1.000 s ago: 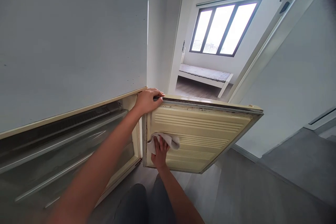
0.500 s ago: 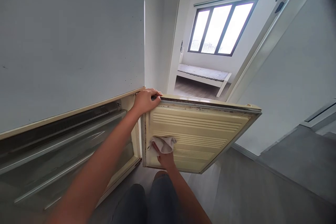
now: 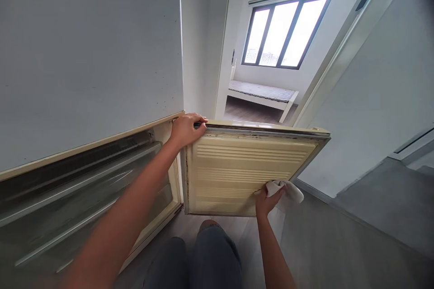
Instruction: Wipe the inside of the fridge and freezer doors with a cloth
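Note:
A cream freezer door (image 3: 233, 156) with a ribbed inner panel stands swung out from its compartment, dark grime along its seal. My left hand (image 3: 186, 130) is closed over the door's top edge near the hinge side. Low on the panel, close to its outer edge, my right hand (image 3: 266, 202) grips a white cloth (image 3: 287, 190). Part of the cloth sticks out past the door's edge. My right fingers are partly hidden behind the cloth.
To the left lies the open compartment with clear drawer fronts (image 3: 84, 189), below a large grey-white panel (image 3: 91, 45). Behind the door, a doorway shows a bed (image 3: 261, 91) and a window (image 3: 288, 31). My knees (image 3: 217, 248) are close under the door.
My right hand has carried the cloth rightward across the panel, from near the hinge side to the outer edge. My left hand keeps its hold on the door.

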Available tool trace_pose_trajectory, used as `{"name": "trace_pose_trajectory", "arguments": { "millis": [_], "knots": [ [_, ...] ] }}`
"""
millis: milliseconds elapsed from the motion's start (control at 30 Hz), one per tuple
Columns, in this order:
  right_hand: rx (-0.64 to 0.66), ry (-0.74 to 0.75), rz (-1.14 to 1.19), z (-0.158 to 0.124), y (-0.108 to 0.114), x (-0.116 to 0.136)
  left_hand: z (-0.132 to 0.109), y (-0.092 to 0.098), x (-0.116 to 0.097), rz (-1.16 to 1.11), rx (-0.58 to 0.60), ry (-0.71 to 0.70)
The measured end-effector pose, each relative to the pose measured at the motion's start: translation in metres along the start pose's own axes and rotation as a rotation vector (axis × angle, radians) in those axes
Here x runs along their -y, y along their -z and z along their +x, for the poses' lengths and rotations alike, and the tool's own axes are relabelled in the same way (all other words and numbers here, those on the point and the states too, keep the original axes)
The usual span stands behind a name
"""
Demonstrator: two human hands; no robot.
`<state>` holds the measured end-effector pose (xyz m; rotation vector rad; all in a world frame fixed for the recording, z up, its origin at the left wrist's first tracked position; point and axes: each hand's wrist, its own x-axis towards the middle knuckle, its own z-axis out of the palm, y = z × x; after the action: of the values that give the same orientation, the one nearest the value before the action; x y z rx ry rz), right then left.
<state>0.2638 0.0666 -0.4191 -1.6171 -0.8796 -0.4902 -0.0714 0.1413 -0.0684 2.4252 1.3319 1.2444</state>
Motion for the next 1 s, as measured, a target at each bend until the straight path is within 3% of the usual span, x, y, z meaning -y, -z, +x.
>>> {"name": "trace_pose_trajectory", "arguments": {
  "millis": [67, 167, 433, 567, 667, 733, 800, 900, 1000],
  "knots": [
    [-0.007, -0.057, 0.02, 0.004, -0.002, 0.009, 0.0, -0.001, 0.0, 0.007, -0.002, 0.006],
    [0.063, 0.06, 0.022, -0.006, -0.01, 0.042, 0.001, -0.001, 0.0, 0.017, -0.004, 0.007],
    [0.302, 0.469, 0.162, -0.057, -0.028, 0.201, 0.002, 0.0, -0.001, 0.034, 0.013, 0.014],
    [0.459, 0.705, 0.165, -0.045, -0.032, 0.273, 0.001, 0.001, -0.001, 0.035, 0.014, 0.014],
    [0.549, 0.725, 0.072, -0.022, -0.037, 0.31, 0.0, 0.001, -0.002, 0.027, 0.007, 0.019],
    [0.595, 0.74, 0.021, -0.013, -0.039, 0.317, 0.0, 0.0, -0.001, 0.027, -0.004, 0.014],
    [0.645, 0.803, 0.019, -0.015, -0.041, 0.308, 0.0, -0.001, 0.0, 0.028, -0.014, 0.009],
    [0.774, 0.932, 0.054, -0.041, -0.041, 0.268, 0.001, -0.002, 0.001, 0.022, -0.016, 0.001],
    [1.024, 1.036, 0.019, -0.074, -0.041, 0.221, 0.001, -0.002, 0.002, 0.034, -0.022, -0.004]
  ]
}}
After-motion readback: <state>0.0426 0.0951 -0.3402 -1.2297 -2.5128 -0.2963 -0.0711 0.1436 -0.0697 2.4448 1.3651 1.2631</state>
